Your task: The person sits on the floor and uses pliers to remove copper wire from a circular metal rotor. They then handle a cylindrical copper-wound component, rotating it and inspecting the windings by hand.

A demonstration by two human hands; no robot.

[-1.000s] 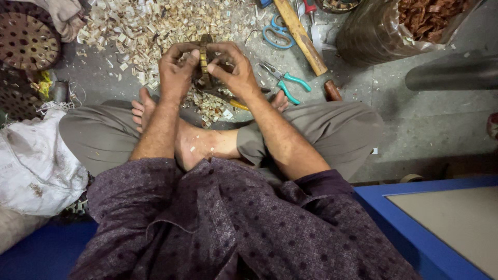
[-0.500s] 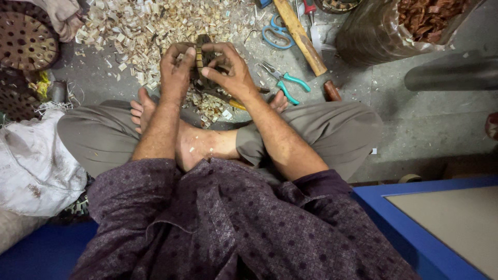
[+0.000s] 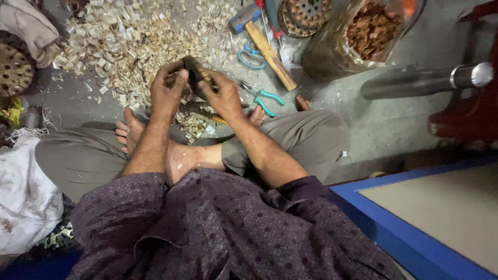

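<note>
Left hand (image 3: 167, 92) and right hand (image 3: 224, 96), forearms extended, each grip grasping the dark wooden piece (image 3: 196, 75).

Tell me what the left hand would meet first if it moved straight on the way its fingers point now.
The left hand points up and right, at the small dark piece both hands hold. Past that, probably the right hand, though depth is unclear.

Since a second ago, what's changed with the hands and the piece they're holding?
Little changed. Both hands, left hand and right hand, kept their grip on the small dark piece, which seems turned a bit more upright. The pliers, hammer and heap of chips stayed where they were.
</note>
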